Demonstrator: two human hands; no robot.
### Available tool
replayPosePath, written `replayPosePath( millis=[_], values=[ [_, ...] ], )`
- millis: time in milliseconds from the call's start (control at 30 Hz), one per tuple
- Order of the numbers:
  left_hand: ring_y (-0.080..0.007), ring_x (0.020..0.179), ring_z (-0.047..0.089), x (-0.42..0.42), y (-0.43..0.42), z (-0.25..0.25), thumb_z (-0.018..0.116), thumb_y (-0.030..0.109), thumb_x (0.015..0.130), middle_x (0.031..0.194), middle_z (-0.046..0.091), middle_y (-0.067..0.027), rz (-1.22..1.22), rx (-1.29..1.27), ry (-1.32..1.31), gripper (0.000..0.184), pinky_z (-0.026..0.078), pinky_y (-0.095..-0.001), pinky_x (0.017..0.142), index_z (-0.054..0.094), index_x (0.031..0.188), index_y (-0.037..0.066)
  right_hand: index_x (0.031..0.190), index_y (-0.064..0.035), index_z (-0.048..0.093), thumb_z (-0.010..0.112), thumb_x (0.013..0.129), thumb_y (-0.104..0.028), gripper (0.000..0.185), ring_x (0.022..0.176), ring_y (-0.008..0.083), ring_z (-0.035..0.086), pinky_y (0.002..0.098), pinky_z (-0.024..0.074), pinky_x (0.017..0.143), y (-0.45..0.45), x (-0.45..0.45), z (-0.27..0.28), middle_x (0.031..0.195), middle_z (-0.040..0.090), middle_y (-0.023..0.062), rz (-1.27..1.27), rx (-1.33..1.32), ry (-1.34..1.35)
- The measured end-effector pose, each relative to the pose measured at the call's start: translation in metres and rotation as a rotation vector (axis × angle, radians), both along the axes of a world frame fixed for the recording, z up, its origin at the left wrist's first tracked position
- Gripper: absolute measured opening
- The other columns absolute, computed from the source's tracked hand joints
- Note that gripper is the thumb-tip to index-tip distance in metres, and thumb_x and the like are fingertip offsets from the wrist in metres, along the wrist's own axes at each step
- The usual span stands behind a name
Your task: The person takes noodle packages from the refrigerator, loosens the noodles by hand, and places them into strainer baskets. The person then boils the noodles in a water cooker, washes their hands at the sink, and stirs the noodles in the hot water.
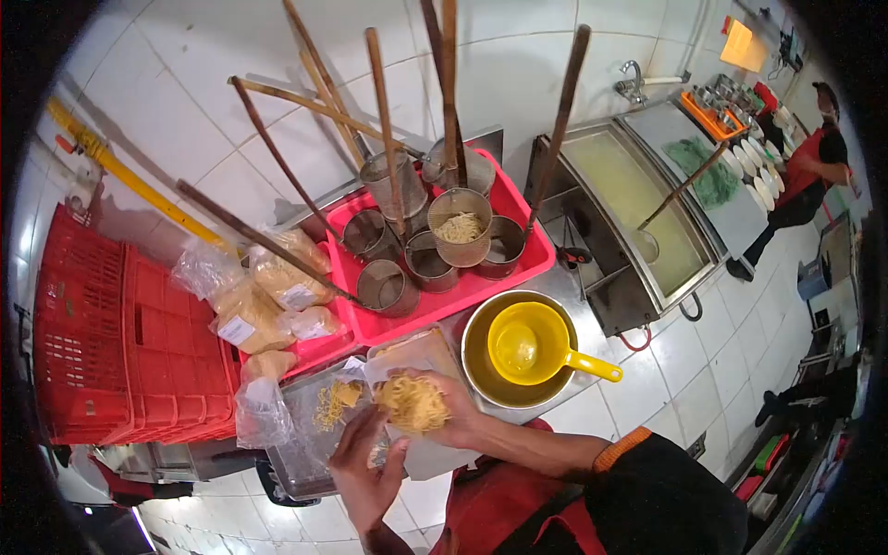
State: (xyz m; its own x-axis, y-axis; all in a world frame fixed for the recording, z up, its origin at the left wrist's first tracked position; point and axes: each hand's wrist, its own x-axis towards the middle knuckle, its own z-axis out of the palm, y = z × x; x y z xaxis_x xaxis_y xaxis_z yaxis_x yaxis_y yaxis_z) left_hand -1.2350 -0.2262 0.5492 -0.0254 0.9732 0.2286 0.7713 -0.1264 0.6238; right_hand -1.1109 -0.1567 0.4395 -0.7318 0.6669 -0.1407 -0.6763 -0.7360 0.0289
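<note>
A bundle of yellow noodles point(414, 404) rests in my right hand point(455, 412), whose fingers curl around its far side. My left hand point(365, 467) is beside it, fingers stretched out and thumb apart; whether its fingertips touch the noodles I cannot tell. Below the hands, loose noodles point(333, 407) lie in a clear plastic tray point(301, 453). A pale board or lid point(435, 458) is under my right hand. To the right, a yellow dipper point(527, 342) sits inside a steel bowl point(481, 388).
Several long-handled strainer baskets stand in a pink tray point(541, 268), one holding noodles point(460, 227). Bagged noodles point(250, 319) and red crates point(166, 342) are left. A vat of cloudy liquid point(615, 171) with a ladle stands right. Another person point(814, 171) is at far right.
</note>
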Motion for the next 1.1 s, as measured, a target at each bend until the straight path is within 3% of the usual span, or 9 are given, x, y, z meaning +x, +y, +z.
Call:
replayPosePath(
  millis=[200, 267, 333, 400, 467, 633, 900, 1033, 1100],
  values=[
    [-0.0195, 0.075, 0.060, -0.012, 0.027, -0.033, 0.048, 0.035, 0.091, 0.089, 0.063, -0.0114, 0.156, 0.268, -0.773, 0.037, 0.047, -0.0289, 0.066, 0.057, 0.080, 0.001, 0.115, -0.0044, 0.051, 0.044, 0.091, -0.029, 0.035, 0.113, 0.0334, 0.050, 0.0472, 0.0401, 0.096, 0.002, 0.044, 0.054, 0.123, 0.050, 0.0184, -0.019, -0.183, -0.021],
    [-0.0177, 0.084, 0.055, 0.022, 0.063, -0.069, 0.044, 0.041, 0.091, 0.093, 0.057, -0.0104, 0.141, 0.227, -1.248, 0.041, 0.046, -0.0313, 0.075, 0.054, 0.085, 0.002, 0.117, -0.0036, 0.049, 0.044, 0.090, -0.030, 0.038, 0.112, 0.0333, 0.050, 0.0457, 0.0397, 0.097, 0.000, 0.053, 0.060, 0.121, 0.050, 0.0189, -0.053, -0.115, 0.043],
    [-0.0222, 0.107, 0.051, 0.047, 0.080, -0.112, 0.032, 0.059, 0.088, 0.115, 0.055, -0.0137, -0.603, -0.215, -2.256, 0.069, 0.037, -0.0401, 0.097, 0.043, 0.127, 0.003, 0.117, -0.0043, 0.049, 0.046, 0.090, -0.029, 0.037, 0.110, 0.0323, 0.051, 0.0438, 0.0402, 0.096, 0.002, 0.053, 0.058, 0.118, 0.051, 0.0172, -0.079, -0.027, -0.091],
    [-0.0232, 0.111, 0.048, 0.084, 0.085, -0.090, 0.033, 0.058, 0.088, 0.119, 0.052, -0.0137, -0.570, -0.367, -2.248, 0.070, 0.032, -0.0413, 0.100, 0.042, 0.127, 0.001, 0.118, -0.0050, 0.048, 0.047, 0.090, -0.028, 0.036, 0.108, 0.0313, 0.052, 0.0419, 0.0407, 0.095, 0.010, 0.057, 0.056, 0.115, 0.052, 0.0156, -0.098, 0.059, -0.231],
    [-0.0241, 0.115, 0.045, 0.118, 0.093, -0.083, 0.034, 0.058, 0.088, 0.124, 0.049, -0.0137, -0.525, -0.511, -2.235, 0.070, 0.028, -0.0424, 0.104, 0.042, 0.127, 0.000, 0.119, -0.0073, 0.048, 0.058, 0.084, -0.027, 0.041, 0.102, 0.0300, 0.052, 0.0408, 0.0405, 0.091, 0.021, 0.065, 0.053, 0.108, 0.053, 0.0137, -0.305, 0.905, -1.246],
    [-0.0294, 0.122, 0.039, 0.179, 0.098, -0.122, 0.034, 0.055, 0.089, 0.128, 0.045, -0.0168, -0.154, 0.204, -2.436, 0.067, 0.024, -0.0448, 0.105, 0.042, 0.128, 0.002, 0.110, -0.0084, 0.055, 0.075, 0.066, -0.037, 0.057, 0.103, 0.0324, 0.046, 0.0465, 0.0347, 0.088, 0.048, 0.105, 0.045, 0.110, 0.048, 0.0132, -0.324, 1.679, -1.801],
    [-0.0266, 0.116, 0.043, 0.197, 0.136, -0.077, 0.028, 0.060, 0.089, 0.124, 0.048, -0.0133, 0.031, -0.128, -1.525, 0.072, 0.029, -0.0359, 0.100, 0.050, 0.118, -0.002, 0.116, -0.0037, 0.051, 0.058, 0.083, -0.024, 0.040, 0.111, 0.0286, 0.048, 0.0404, 0.0388, 0.095, 0.078, 0.148, 0.000, 0.122, 0.048, 0.0145, -0.522, 0.836, -0.999],
    [-0.0371, 0.114, 0.043, 0.197, 0.153, -0.047, 0.036, 0.032, 0.089, 0.131, 0.040, -0.0202, 0.009, 0.213, -0.062, 0.049, 0.028, -0.0425, 0.097, 0.046, 0.122, -0.003, 0.119, -0.0042, 0.049, 0.041, 0.091, -0.031, 0.040, 0.111, 0.0307, 0.049, 0.0411, 0.0397, 0.096, 0.089, 0.176, -0.006, 0.119, 0.052, 0.0154, -0.337, -0.137, -0.324],
    [-0.0371, 0.108, 0.047, 0.178, 0.178, -0.051, 0.038, 0.028, 0.089, 0.127, 0.043, -0.0203, -0.053, 0.466, -0.321, 0.043, 0.031, -0.0434, 0.096, 0.051, 0.116, -0.002, 0.120, -0.0044, 0.049, 0.037, 0.092, -0.034, 0.042, 0.111, 0.0322, 0.049, 0.0427, 0.0396, 0.096, 0.096, 0.186, 0.003, 0.120, 0.052, 0.0156, -0.348, -0.300, -0.093]
  ],
)
